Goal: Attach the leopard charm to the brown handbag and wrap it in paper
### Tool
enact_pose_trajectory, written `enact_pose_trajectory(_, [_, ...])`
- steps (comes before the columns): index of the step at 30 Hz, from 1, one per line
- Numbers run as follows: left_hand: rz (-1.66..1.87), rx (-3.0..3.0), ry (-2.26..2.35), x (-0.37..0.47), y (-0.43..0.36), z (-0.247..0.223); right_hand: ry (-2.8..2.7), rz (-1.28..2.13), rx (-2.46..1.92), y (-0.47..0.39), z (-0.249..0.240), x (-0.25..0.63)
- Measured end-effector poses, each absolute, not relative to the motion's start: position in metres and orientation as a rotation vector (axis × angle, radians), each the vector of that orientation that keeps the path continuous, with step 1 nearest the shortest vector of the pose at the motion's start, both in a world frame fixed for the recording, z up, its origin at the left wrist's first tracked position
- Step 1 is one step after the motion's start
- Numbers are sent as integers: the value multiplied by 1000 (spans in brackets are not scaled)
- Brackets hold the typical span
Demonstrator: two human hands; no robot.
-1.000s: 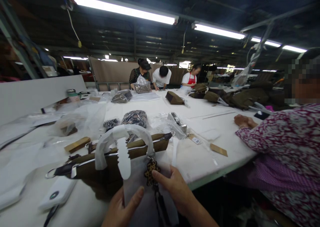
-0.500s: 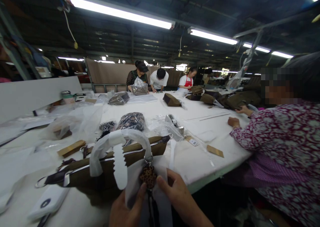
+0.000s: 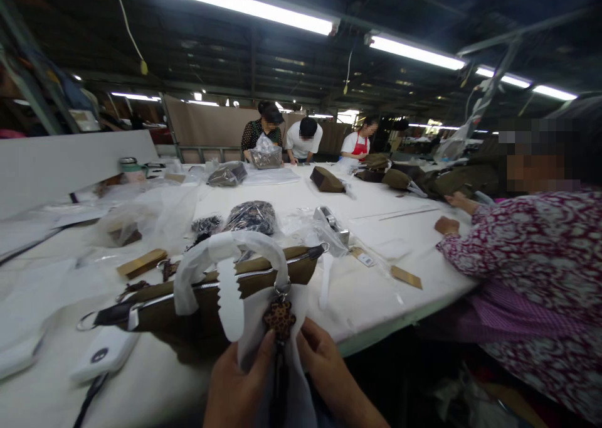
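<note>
Head view: both hands wrap white tissue about the charm of an olive handbag at the near table edge.

The left hand [image 3: 239, 384] and right hand [image 3: 327, 374] pinch a sheet of white wrapping paper [image 3: 251, 337] from either side, thumbs closing on the leopard-print charm [image 3: 279, 316] that hangs from the ring of the paper-wrapped handle [image 3: 221, 255]. The olive handbag [image 3: 202, 302] lies on the white table [image 3: 376, 302], touching a white power bank [image 3: 101, 360]. Judged good practice: keep the paper taut, fold it fully round the charm, and steady the dangling dark tassel [image 3: 279, 378]. A co-worker's patterned sleeve [image 3: 517, 252] rests well apart.
</note>
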State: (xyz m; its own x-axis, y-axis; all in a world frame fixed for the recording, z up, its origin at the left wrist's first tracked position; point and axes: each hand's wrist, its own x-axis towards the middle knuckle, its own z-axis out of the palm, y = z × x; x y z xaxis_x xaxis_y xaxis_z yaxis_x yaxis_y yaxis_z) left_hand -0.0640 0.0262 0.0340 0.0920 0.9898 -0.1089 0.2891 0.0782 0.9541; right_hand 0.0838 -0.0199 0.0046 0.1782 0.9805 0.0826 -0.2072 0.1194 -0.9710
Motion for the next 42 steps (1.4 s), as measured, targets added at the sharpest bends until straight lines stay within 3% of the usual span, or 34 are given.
enact_pose_trajectory(10, [925,1582,1191,-61,22,29,-1066,666,-1345,-24,1,57])
enact_pose_trajectory(17, [898,1750,1224,-73,33,30,-1050,935,-1155,-15,22,87])
enact_pose_trajectory(24, [890,2094,1248,-77,31,41,-971,825,-1267,5,26,71])
enact_pose_trajectory(35, [1285,2537,1382,-55,22,17,-728,640,-1208,15,5,43])
enact_pose_trajectory(42, [1234,2686,1235,-80,45,15,-878,944,-1054,8,13,48])
